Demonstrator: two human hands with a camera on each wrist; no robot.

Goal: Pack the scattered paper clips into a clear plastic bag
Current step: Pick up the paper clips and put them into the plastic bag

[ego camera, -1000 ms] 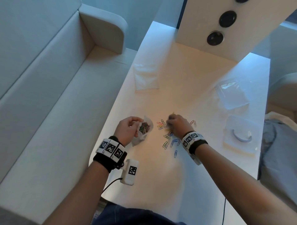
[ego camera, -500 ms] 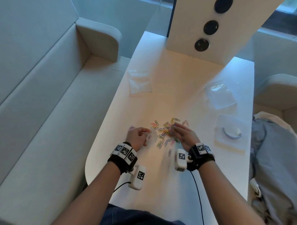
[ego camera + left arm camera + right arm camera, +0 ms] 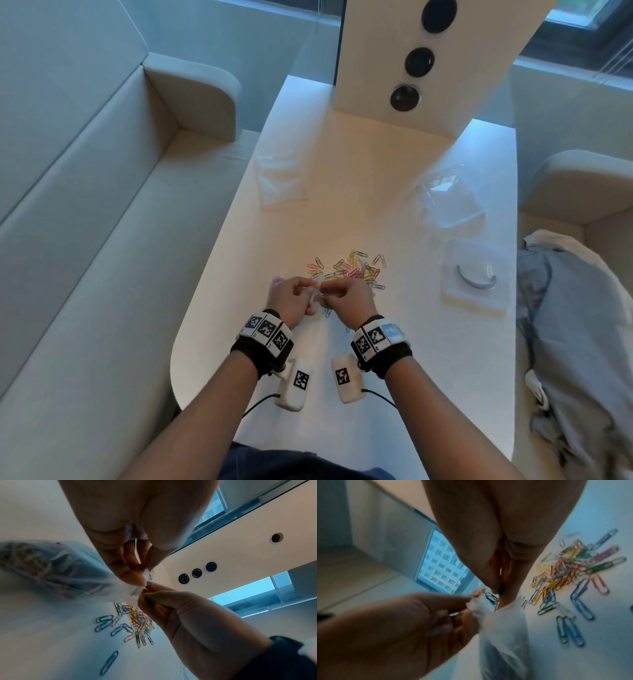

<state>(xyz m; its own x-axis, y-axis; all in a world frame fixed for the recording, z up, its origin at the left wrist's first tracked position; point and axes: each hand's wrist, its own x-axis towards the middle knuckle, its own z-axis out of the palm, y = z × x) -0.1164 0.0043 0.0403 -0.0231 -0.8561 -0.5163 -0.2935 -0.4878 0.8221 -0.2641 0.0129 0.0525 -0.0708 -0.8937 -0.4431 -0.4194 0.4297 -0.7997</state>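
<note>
My left hand [image 3: 291, 298] pinches the mouth of a clear plastic bag [image 3: 60, 572], which hangs below it with several coloured clips inside. My right hand [image 3: 349, 298] meets it at the bag's mouth and pinches a few paper clips [image 3: 500, 586] right at the opening. The bag [image 3: 503, 635] hangs just above the white table [image 3: 342, 171]. A pile of coloured paper clips [image 3: 352, 270] lies on the table just beyond both hands, with a few loose ones [image 3: 109, 661] nearer me. In the head view the hands hide most of the bag.
Two more clear bags [image 3: 281, 181] [image 3: 448, 198] lie flat farther back. A white lid with a grey-blue ring [image 3: 476, 274] sits at the right. A white panel with round black sockets [image 3: 411, 61] stands at the table's far end. A sofa [image 3: 85, 205] runs along the left; grey cloth [image 3: 575, 325] lies at the right.
My right hand has left the pile and come back to the bag's mouth with clips pinched in it. My left hand still holds the bag and has drawn slightly nearer.
</note>
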